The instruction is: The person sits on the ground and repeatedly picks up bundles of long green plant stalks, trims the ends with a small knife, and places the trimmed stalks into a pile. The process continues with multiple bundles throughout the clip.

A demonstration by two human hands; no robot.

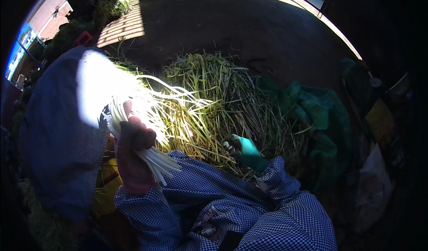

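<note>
My left hand (137, 137), in a dark reddish glove, is closed around a bundle of long white plant stalks (117, 114). The stalks' cut-looking ends stick out below the fist, over my checked sleeve and lap. Thin pale strands trail right from its upper part in strong sunlight. My right hand (244, 150) wears a teal glove with a dark palm side. Its fingers are curled at the near edge of a heap of green and yellowish leafy stalks (214, 100). Small white bits show at those fingertips, but whether they are held is unclear.
A grey-blue woven cover (63, 134) bulges up close at left, partly overexposed. Green plastic sheeting (317, 117) lies right of the heap. A whitish plastic bag (372, 187) sits at far right. More leafy bundles (113, 5) lie at the back left on the concrete floor (234, 23).
</note>
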